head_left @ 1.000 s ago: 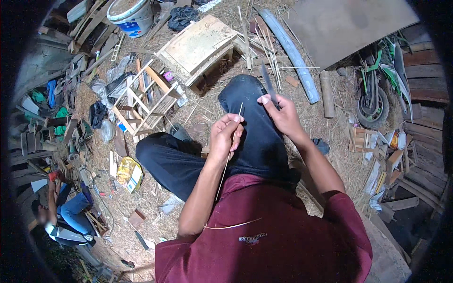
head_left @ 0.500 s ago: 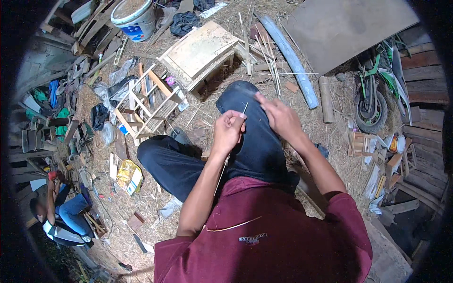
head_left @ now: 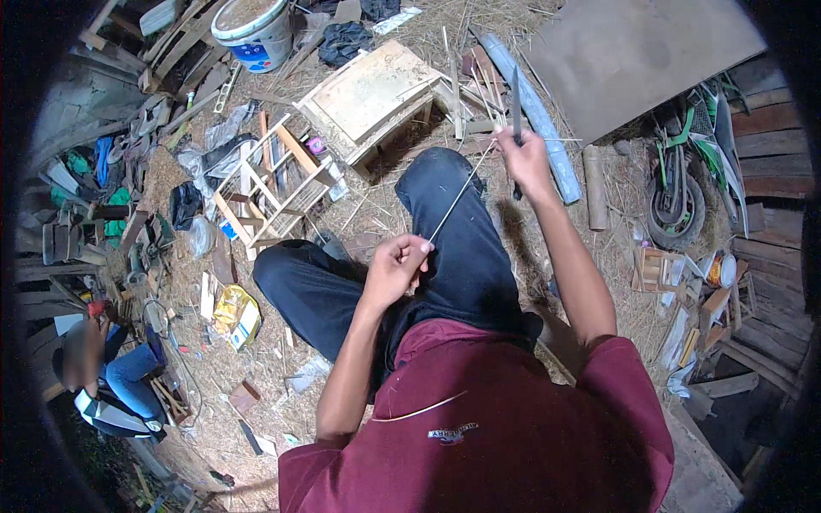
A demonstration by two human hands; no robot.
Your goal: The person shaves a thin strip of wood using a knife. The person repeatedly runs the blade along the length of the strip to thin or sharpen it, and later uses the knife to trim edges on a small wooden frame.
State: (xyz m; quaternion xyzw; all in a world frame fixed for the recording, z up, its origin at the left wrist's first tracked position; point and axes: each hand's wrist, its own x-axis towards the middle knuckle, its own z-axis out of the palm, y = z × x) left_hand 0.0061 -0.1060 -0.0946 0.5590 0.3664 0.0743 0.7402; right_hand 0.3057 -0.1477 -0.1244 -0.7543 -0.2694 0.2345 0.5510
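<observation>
My left hand [head_left: 396, 272] is closed in a pinch on a thin wooden strip [head_left: 455, 203], just above my lap. The strip slants up across my raised knee to my right hand [head_left: 525, 162]. That hand is closed around a knife [head_left: 516, 107], whose dark, narrow blade points away from me. The strip's far end meets the fingers of my right hand beside the knife; whether they pinch it or it lies against the blade is too small to tell. Another thin strip [head_left: 419, 412] lies across the front of my maroon shirt.
Ahead stands a low wooden bench [head_left: 372, 90], with a small slatted wooden frame [head_left: 272, 188] to its left. A grey-blue pole [head_left: 534, 120] and a large board [head_left: 641, 64] lie ahead right. A bucket [head_left: 254, 36] stands far left; a green bike [head_left: 676, 171] is at right. Another person [head_left: 128, 385] sits at left.
My right hand has moved away from me and slightly right, and the knife now shows plainly in it. My left hand has drawn back a little, leaving a longer stretch of strip between both hands.
</observation>
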